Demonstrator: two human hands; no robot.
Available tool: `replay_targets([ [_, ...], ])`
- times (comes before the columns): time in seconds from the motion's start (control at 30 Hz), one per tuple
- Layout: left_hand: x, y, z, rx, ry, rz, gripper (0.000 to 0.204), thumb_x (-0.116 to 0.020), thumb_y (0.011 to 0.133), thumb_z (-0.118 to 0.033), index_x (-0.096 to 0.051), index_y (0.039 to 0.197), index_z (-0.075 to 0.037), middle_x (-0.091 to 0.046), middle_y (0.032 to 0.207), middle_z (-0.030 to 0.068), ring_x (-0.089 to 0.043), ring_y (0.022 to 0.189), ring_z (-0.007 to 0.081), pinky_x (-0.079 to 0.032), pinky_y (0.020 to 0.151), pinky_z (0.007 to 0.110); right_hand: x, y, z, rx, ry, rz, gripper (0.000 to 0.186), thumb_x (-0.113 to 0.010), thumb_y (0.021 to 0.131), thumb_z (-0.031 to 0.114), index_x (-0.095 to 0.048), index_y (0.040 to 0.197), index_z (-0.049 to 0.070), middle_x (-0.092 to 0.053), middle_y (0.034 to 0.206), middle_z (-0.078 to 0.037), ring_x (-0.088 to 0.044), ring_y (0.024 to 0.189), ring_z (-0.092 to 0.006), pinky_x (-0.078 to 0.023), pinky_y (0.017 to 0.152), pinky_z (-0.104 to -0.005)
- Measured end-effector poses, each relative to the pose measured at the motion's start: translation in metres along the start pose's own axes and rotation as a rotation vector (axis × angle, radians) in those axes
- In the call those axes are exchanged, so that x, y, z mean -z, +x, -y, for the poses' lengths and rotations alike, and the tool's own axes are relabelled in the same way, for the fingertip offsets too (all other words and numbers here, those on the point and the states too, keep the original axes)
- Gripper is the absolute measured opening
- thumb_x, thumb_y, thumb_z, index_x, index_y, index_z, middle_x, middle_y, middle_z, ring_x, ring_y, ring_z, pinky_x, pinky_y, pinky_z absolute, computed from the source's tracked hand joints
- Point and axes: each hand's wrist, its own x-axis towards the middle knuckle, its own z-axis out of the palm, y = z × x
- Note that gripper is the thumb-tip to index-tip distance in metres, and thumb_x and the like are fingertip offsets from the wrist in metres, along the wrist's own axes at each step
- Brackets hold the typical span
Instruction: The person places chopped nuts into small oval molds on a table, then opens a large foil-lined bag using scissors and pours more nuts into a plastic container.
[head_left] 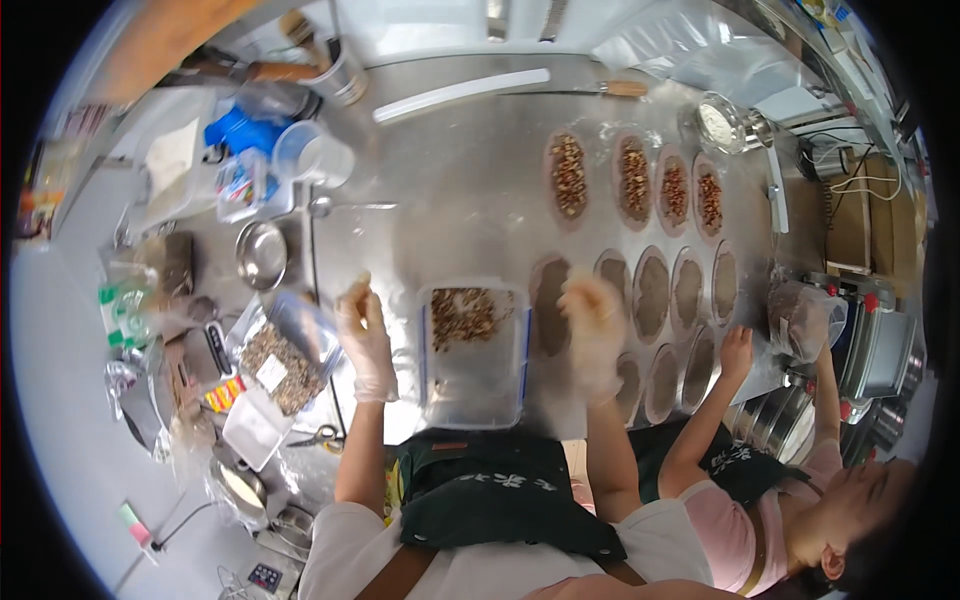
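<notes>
Four nut-topped ovals (pixel 634 178), upper right; bare brown ovals (pixel 652 295) below them. Step looks like topping. Chopped nuts (pixel 465 316) sit in the clear tub (pixel 472 388), frame centre. Left hand (pixel 365 335), left of tub: fingers bent, can't tell if loaded. Right hand (pixel 593 325), right of tub: blurred, grip unreadable. Next move calls for an even nut scatter, I'd say.
</notes>
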Motion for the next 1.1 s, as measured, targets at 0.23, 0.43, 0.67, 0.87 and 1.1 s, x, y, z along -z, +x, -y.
replay_targets([
  [0.23,0.018,-0.119,0.049,-0.034,0.440,0.332,0.062,-0.062,0.083,-0.027,-0.038,0.137,-0.007,-0.058,0.105,0.0216,-0.058,0.095,0.0345,-0.049,0.075,0.043,-0.071,-0.100,-0.054,-0.005,-0.934,0.215,0.041,-0.062,0.082,0.008,-0.053,0.123,0.008,-0.060,0.105,-0.016,-0.062,0.089,-0.0251,-0.050,0.076,-0.0332],
  [0.43,0.037,-0.088,0.061,-0.081,0.482,0.489,0.042,-0.051,0.082,-0.018,-0.054,0.119,0.001,-0.060,0.097,0.0278,-0.061,0.076,0.0409,-0.050,0.069,0.045,-0.072,-0.112,0.014,0.200,-0.584,0.048,0.036,-0.058,0.083,0.003,-0.056,0.119,0.005,-0.061,0.106,-0.014,-0.061,0.091,-0.0253,-0.048,0.081,-0.0318],
  [0.67,0.054,-0.051,0.032,0.185,0.215,0.706,0.030,-0.052,0.082,-0.014,-0.061,0.107,0.000,-0.064,0.080,0.0161,-0.060,0.067,0.0189,-0.047,0.061,0.032,-0.025,-0.115,0.030,0.325,-0.357,-0.286,0.028,-0.055,0.087,-0.004,-0.059,0.114,0.001,-0.061,0.105,-0.005,-0.057,0.093,-0.0116,-0.048,0.083,-0.0257],
  [0.87,0.063,-0.065,0.033,0.297,0.241,0.683,0.029,-0.054,0.082,-0.015,-0.060,0.106,-0.001,-0.064,0.082,0.0199,-0.062,0.077,0.0316,-0.048,0.067,0.039,-0.037,-0.130,0.027,0.339,-0.340,-0.273,0.025,-0.055,0.086,-0.004,-0.061,0.110,0.001,-0.062,0.105,-0.006,-0.058,0.092,-0.0126,-0.048,0.082,-0.0251],
  [1.1,0.081,-0.077,-0.021,0.220,0.456,0.838,0.052,-0.051,0.082,-0.018,-0.045,0.132,-0.005,-0.058,0.110,0.0211,-0.059,0.094,0.0386,-0.047,0.083,0.045,-0.098,-0.110,-0.019,0.284,-1.039,0.107,0.050,-0.069,0.075,0.012,-0.050,0.121,0.004,-0.061,0.096,-0.013,-0.061,0.089,-0.0266,-0.052,0.075,-0.0345],
])
